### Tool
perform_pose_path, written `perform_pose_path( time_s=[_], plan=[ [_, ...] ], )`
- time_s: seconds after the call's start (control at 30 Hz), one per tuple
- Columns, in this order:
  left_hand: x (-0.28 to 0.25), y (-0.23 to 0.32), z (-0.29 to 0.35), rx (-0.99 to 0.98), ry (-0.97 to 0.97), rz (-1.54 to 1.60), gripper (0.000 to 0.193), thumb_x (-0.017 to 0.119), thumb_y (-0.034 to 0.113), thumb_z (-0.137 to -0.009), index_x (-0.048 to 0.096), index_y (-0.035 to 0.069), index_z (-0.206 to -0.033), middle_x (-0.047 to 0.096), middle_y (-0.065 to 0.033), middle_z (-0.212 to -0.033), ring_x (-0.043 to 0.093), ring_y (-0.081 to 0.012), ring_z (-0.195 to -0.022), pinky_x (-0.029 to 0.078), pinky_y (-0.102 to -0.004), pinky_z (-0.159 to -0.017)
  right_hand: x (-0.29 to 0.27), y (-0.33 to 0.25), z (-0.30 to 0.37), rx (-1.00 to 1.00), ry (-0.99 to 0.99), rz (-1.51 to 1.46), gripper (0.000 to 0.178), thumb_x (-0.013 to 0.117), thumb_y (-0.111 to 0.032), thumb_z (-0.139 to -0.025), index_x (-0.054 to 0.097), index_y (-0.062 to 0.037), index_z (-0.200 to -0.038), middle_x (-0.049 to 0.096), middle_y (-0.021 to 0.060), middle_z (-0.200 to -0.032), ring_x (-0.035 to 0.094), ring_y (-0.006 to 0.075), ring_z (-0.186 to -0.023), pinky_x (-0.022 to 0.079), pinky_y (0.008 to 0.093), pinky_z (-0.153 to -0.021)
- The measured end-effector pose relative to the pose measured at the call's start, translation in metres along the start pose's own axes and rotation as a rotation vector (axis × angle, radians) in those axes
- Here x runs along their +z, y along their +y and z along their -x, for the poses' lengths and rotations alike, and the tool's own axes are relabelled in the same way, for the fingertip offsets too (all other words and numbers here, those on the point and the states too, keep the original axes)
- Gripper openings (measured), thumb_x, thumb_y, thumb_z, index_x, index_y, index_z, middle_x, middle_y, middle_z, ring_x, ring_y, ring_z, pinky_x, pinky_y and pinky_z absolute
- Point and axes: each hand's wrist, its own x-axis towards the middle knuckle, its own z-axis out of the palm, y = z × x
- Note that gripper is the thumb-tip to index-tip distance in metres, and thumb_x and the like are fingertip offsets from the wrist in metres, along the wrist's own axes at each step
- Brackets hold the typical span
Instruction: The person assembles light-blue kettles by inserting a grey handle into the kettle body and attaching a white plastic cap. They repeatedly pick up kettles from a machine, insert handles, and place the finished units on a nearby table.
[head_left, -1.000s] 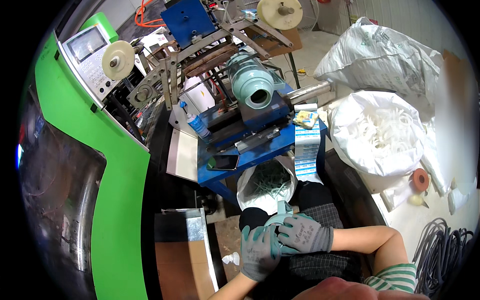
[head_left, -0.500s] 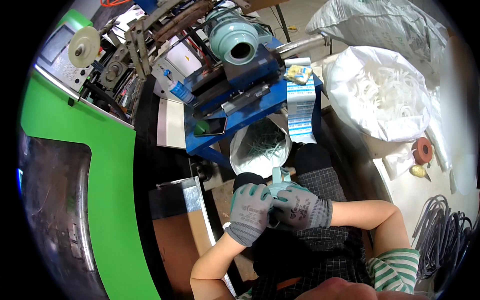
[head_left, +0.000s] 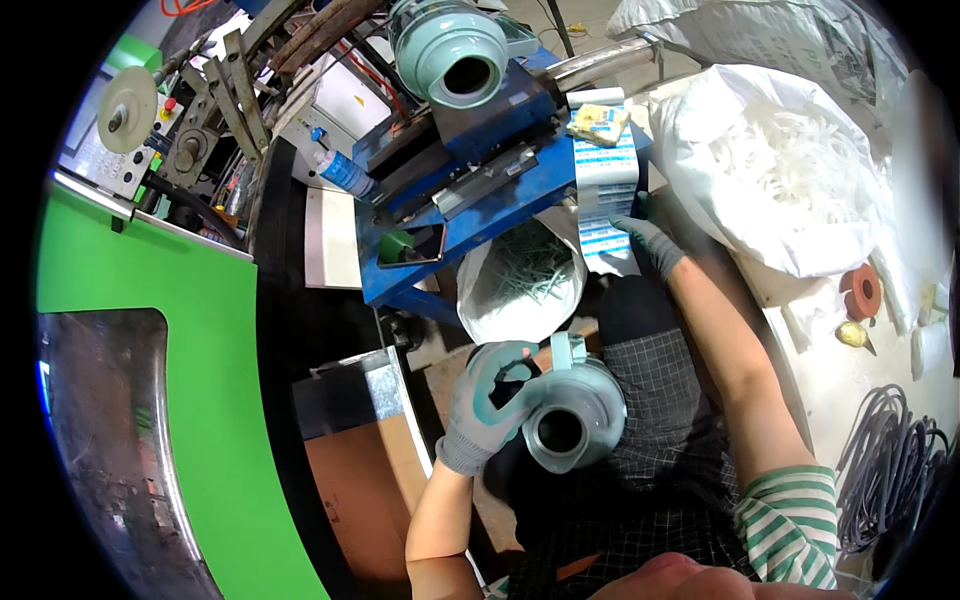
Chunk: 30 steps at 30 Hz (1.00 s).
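Curving half open, the grey-gloved left hand (head_left: 479, 400) has its thumb at the side of the pale green, hollow plastic vessel (head_left: 597, 395) on the dark checked lap (head_left: 660, 400). Farther ahead, the grey-gloved right hand (head_left: 652, 240), loosely bent, reaches the blue-and-white paper label strip (head_left: 605, 175); whether it grips, I cannot tell.

- A glossy pale-green plastic vessel (head_left: 603, 400) with a loop handle sat in the lap (head_left: 655, 390), its round dark mouth facing the camera.
- A white-and-blue paper label strip (head_left: 605, 178) hung over the blue tabletop's (head_left: 470, 226) edge.
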Motion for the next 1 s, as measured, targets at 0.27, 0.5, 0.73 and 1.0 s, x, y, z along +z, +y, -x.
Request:
perform_pose_path(
  time_s=[0.27, 0.5, 0.73, 1.0],
  plan=[
    [0.005, -0.073, -0.046, -0.012, 0.080, -0.224, 0.043, 0.081, 0.021, -0.092, 0.067, 0.007, -0.131, 0.072, -0.0143, -0.114, 0.073, -0.0246, -0.097, 0.057, -0.0368, -0.086, 0.030, 0.037, 0.028, 0.199, -0.196, -0.259, 0.013, 0.064, -0.002, -0.099, 0.067, -0.0037, -0.111, 0.071, 0.0101, -0.100, 0.069, 0.0242, -0.093, 0.059, 0.0401, -0.086],
    [0.057, -0.117, -0.173, -0.007, 0.001, -0.399, 0.061, 0.076, 0.036, -0.092, 0.058, 0.017, -0.147, 0.071, -0.0166, -0.126, 0.069, -0.0369, -0.114, 0.054, -0.0472, -0.099, 0.061, -0.001, 0.079, 0.009, -0.141, -0.205, 0.040, 0.064, 0.000, -0.095, 0.065, 0.0011, -0.135, 0.073, 0.0089, -0.114, 0.068, 0.0163, -0.097, 0.056, 0.0293, -0.088],
    [0.065, -0.110, -0.186, -0.052, 0.023, -0.459, 0.019, 0.076, 0.021, -0.092, 0.077, 0.009, -0.107, 0.076, -0.0131, -0.109, 0.073, -0.0313, -0.098, 0.058, -0.0379, -0.088, 0.068, -0.019, 0.104, 0.018, -0.100, -0.136, 0.038, 0.067, -0.003, -0.097, 0.065, 0.0010, -0.134, 0.073, 0.0094, -0.117, 0.069, 0.0158, -0.100, 0.056, 0.0281, -0.089],
    [0.028, -0.108, -0.066, 0.009, 0.377, 0.075, 0.016, 0.081, 0.005, -0.089, 0.076, 0.000, -0.103, 0.073, -0.0083, -0.114, 0.070, -0.0169, -0.092, 0.056, -0.0296, -0.081, 0.077, -0.066, 0.236, -0.322, 0.175, 0.211, 0.031, 0.066, -0.011, -0.104, 0.064, 0.0018, -0.132, 0.072, 0.0089, -0.116, 0.069, 0.0136, -0.097, 0.055, 0.0282, -0.087]
  ],
)
